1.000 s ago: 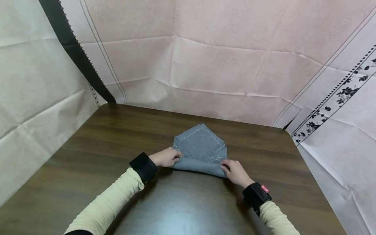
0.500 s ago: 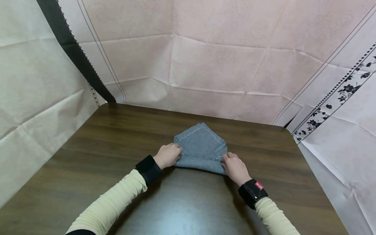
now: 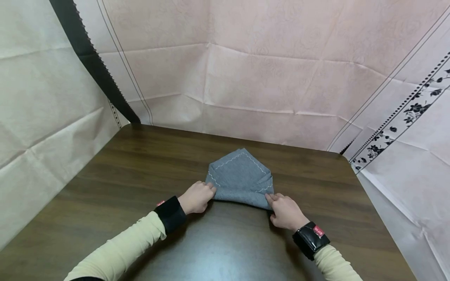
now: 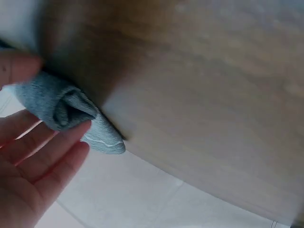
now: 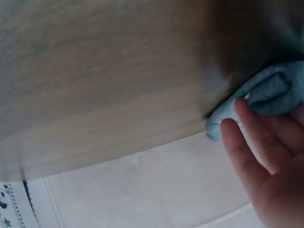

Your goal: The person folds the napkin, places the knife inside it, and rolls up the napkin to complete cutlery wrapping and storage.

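Observation:
A grey-blue cloth (image 3: 240, 173) with wavy white stitching lies folded to a point on its far side. Its near edge is rolled into a thick band. At the band's left end is my left hand (image 3: 197, 197), and in the left wrist view the cloth roll (image 4: 54, 102) sits between the thumb and the fingers (image 4: 66, 137). My right hand (image 3: 286, 210) holds the band's right end. Seen from the right wrist, fingertips (image 5: 242, 107) lie along the spiral end of the cloth (image 5: 270, 92), while that thumb is hidden.
The brown wooden table (image 3: 168, 156) has rounded far corners. Behind it hangs a creased pale sheet (image 3: 253, 86), with a black strip (image 3: 95, 66) at the left and a black floral border (image 3: 415, 111) at the right.
Both hands moved slightly away from me along the cloth, then came back toward me at its two ends. The near band has been turned a little farther over.

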### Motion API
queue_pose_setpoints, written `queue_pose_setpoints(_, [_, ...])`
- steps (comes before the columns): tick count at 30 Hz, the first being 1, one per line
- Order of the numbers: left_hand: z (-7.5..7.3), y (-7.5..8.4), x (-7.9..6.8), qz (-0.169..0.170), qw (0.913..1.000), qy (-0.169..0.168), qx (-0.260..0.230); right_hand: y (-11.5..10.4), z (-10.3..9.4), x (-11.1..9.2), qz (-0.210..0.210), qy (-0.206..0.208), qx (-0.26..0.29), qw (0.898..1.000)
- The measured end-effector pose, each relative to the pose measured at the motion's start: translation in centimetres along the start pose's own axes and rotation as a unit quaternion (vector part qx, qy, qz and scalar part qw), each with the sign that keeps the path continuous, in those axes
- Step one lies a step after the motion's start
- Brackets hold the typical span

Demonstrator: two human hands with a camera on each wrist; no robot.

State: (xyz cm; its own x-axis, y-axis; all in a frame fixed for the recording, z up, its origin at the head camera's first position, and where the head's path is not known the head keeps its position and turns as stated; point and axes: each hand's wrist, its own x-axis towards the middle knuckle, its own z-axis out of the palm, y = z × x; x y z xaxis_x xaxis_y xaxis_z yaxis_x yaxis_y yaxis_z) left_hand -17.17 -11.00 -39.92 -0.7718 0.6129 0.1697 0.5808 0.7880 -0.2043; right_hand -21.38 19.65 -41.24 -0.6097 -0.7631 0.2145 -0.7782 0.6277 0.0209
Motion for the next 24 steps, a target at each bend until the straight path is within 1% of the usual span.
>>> queue_pose_setpoints(2, [0.1, -0.1, 0.1, 0.007, 1.0000, -0.001, 0.006, -0.4, 0.1, 0.0, -0.003, 0.003, -0.021, 1.000])
queue_pose_setpoints(4, [0.2, -0.2, 0.1, 0.013, 0.9999, 0.001, 0.005, -0.6, 0.3, 0.0, -0.006, 0.017, -0.030, 0.999])
queue_pose_setpoints(7, [0.3, -0.4, 0.2, 0.015, 0.9998, 0.001, -0.012, -0.8, 0.2, -0.1, 0.004, 0.025, -0.015, 1.000])
queue_pose_setpoints(10, [0.5, -0.6, 0.2, 0.001, 0.9980, -0.010, -0.062, -0.8, 0.0, -0.3, 0.027, 0.028, 0.022, 0.999])
queue_pose_setpoints(12, [0.6, -0.9, 0.2, -0.013, 0.9932, -0.021, -0.113, -0.6, 0.0, -0.5, 0.038, 0.028, 0.050, 0.998])
queue_pose_setpoints(13, [0.7, -1.0, 0.1, -0.022, 0.9894, -0.025, -0.142, -0.4, -0.1, -0.6, 0.043, 0.026, 0.064, 0.997])
queue_pose_setpoints(15, [0.7, -1.4, 0.0, -0.035, 0.9782, -0.030, -0.202, -0.1, -0.1, -0.8, 0.047, 0.019, 0.095, 0.994])
queue_pose_setpoints(17, [0.6, -1.8, -0.2, -0.051, 0.9636, -0.034, -0.260, 0.2, -0.3, -0.9, 0.056, 0.006, 0.133, 0.989])
queue_pose_setpoints(19, [0.6, -2.2, -0.3, -0.063, 0.9481, -0.029, -0.310, 0.5, -0.5, -1.0, 0.071, -0.006, 0.173, 0.982])
queue_pose_setpoints(22, [0.7, -2.8, -0.4, -0.081, 0.9286, -0.025, -0.361, 0.8, -0.8, -0.8, 0.092, -0.013, 0.217, 0.972])
queue_pose_setpoints(24, [0.7, -3.2, -0.4, -0.094, 0.9190, -0.021, -0.382, 1.1, -0.9, -0.7, 0.104, -0.015, 0.235, 0.966])
